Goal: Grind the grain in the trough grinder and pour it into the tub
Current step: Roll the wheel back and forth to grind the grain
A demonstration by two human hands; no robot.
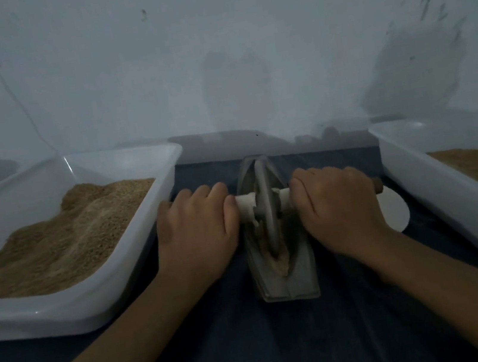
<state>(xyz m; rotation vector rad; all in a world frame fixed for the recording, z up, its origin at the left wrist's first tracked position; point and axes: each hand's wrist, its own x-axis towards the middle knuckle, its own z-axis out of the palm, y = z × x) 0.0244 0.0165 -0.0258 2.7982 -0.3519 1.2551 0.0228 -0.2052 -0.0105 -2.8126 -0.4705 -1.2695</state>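
Metal grinder wheel [266,204] sits between both hands' fingers [203,199] — gripping.

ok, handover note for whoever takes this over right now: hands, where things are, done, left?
Left hand grips the left end of the wheel's axle handle; right hand grips the right end.
The grey metal grinding wheel stands in the narrow grey metal trough grinder on the dark blue cloth, pale ground grain beneath it.
The white plastic tub on the left holds a heap of tan grain; the white plastic tub on the right also holds some.
Done: grinding is under way.
Left: finish grinding, then pour the trough's contents into the tub.
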